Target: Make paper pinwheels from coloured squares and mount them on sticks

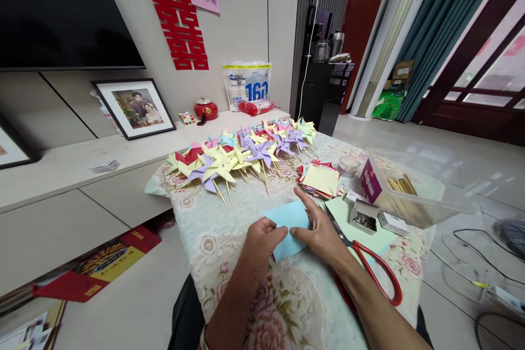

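A light blue sheet of paper [291, 213] is held between my two hands above the cloth-covered table. My left hand [262, 243] grips its left edge, fingers curled and thumb pressed on the paper. On the right side, my right hand [322, 229] has its thumb on the sheet and its index finger stretched out past it; its lower fingers are hidden. Beside my right forearm lie scissors with red handles [375, 270], partly covered by that arm. Beyond the paper is a stack of coloured paper squares [322, 179], pale yellow on top.
Several paper pinwheels on sticks [258, 153] crowd the table's far side. To the right are an opened small box of metal pins [364, 219], more small boxes, a round clear container [348, 165] and a clear plastic bin [435, 210] with wooden sticks [404, 188].
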Demonstrator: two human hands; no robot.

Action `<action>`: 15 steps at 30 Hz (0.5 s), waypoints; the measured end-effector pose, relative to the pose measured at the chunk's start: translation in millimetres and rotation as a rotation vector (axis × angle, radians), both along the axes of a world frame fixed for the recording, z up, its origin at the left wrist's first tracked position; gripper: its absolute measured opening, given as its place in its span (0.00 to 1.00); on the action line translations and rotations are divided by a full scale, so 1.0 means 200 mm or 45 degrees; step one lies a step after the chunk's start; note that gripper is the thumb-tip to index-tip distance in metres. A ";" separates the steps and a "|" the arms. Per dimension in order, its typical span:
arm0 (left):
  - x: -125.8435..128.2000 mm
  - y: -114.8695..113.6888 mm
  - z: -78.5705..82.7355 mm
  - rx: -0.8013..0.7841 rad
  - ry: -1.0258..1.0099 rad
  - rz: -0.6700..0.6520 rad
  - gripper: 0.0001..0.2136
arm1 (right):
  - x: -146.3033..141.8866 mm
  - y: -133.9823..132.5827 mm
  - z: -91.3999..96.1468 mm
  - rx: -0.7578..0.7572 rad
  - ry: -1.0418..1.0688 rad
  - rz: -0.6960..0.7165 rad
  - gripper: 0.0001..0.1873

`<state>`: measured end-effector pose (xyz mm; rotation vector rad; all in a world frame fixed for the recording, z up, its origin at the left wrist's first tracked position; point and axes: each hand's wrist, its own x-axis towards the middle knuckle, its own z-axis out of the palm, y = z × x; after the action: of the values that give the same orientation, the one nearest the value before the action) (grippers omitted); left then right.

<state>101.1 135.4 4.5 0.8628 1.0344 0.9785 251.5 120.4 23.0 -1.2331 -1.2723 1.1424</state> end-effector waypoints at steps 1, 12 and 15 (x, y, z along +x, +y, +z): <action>0.00 0.00 -0.01 -0.001 -0.002 0.008 0.13 | 0.00 0.00 0.00 0.023 -0.035 -0.016 0.48; -0.01 0.04 0.03 -0.083 -0.105 0.327 0.12 | 0.02 -0.01 -0.03 0.679 -0.609 -0.244 0.19; -0.01 0.06 0.03 -0.093 -0.149 0.370 0.11 | 0.00 -0.03 -0.02 0.898 -0.823 -0.099 0.10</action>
<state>99.2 147.0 10.3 0.5965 1.1067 1.2126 251.8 114.1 19.4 -1.1044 -1.8657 0.1554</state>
